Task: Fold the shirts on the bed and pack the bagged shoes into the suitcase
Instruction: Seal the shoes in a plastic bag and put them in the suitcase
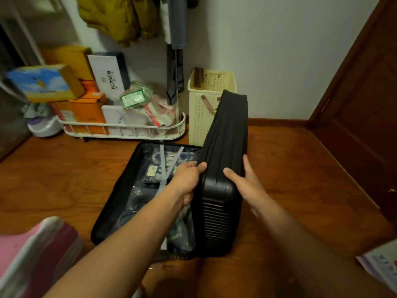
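A black hard-shell suitcase (120,196) lies open on the wooden floor. Its ribbed lid (223,151) stands nearly upright on the right side. My left hand (189,177) grips the lid's near left edge, thumb on the outer shell. My right hand (242,179) holds the lid's right side, with its thumb across the outer shell. Inside the lower half lie dark patterned clothes and shiny plastic-bagged items (139,201) under grey crossing straps (163,166).
A cream perforated laundry basket (206,117) stands just behind the lid. A white wire rack (120,127) full of boxes sits at the back left. Clothes hang on the wall above. Folded pink fabric (32,252) lies at the lower left, a wooden door (365,108) at the right.
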Available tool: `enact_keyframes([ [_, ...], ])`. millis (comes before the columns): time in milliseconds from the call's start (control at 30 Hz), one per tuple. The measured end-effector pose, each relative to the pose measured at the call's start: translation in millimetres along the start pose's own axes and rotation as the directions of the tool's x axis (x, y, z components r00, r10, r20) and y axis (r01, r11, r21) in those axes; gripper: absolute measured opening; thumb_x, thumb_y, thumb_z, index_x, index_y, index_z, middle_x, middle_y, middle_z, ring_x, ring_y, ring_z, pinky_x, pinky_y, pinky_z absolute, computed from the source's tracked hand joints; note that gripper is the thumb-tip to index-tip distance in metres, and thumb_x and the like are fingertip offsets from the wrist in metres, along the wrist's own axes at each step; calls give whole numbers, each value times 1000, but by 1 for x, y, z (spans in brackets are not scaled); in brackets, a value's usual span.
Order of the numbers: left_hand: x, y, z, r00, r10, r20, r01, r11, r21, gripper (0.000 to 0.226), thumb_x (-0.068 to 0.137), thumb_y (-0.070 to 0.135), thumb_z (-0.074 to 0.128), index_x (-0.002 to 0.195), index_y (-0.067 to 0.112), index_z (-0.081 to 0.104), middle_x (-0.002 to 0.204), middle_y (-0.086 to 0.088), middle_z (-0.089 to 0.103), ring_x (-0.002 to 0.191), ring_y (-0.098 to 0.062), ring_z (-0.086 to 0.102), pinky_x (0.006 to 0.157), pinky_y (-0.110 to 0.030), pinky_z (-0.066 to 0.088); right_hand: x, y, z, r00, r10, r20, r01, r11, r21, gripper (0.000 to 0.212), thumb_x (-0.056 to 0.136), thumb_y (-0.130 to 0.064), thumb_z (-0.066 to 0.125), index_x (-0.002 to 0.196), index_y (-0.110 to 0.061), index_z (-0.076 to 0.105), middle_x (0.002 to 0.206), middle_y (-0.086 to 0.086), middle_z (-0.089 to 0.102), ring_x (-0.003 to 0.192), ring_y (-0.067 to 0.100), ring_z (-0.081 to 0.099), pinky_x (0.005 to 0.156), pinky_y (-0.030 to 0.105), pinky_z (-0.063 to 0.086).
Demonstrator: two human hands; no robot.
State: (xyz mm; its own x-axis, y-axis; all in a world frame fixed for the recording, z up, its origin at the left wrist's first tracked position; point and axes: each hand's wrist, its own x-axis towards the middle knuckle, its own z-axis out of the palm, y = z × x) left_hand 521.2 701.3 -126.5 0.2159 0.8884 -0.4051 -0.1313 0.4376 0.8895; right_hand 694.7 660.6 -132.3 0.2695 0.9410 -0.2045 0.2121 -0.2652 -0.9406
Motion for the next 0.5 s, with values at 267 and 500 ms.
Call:
enact_keyframes([
  [267,-13,-4,-158,947,36,-319,11,989,145,30,101,20,59,125,3,66,107,-15,76,96,-29,75,89,-41,60,4,-6,114,934,-251,253,313,918,-243,72,99,-57,47,159,-41,12,167,-16,7,152,6,6,123,34,10],
  [500,-8,-32,-259,797,-64,-601,80,997,0,22,100,7,51,106,-7,67,104,-31,70,95,-42,70,85,-49,56,24,43,185,898,-15,440,293,767,-571,71,95,-72,23,156,-48,-6,166,-13,-17,152,14,-18,124,48,-5],
])
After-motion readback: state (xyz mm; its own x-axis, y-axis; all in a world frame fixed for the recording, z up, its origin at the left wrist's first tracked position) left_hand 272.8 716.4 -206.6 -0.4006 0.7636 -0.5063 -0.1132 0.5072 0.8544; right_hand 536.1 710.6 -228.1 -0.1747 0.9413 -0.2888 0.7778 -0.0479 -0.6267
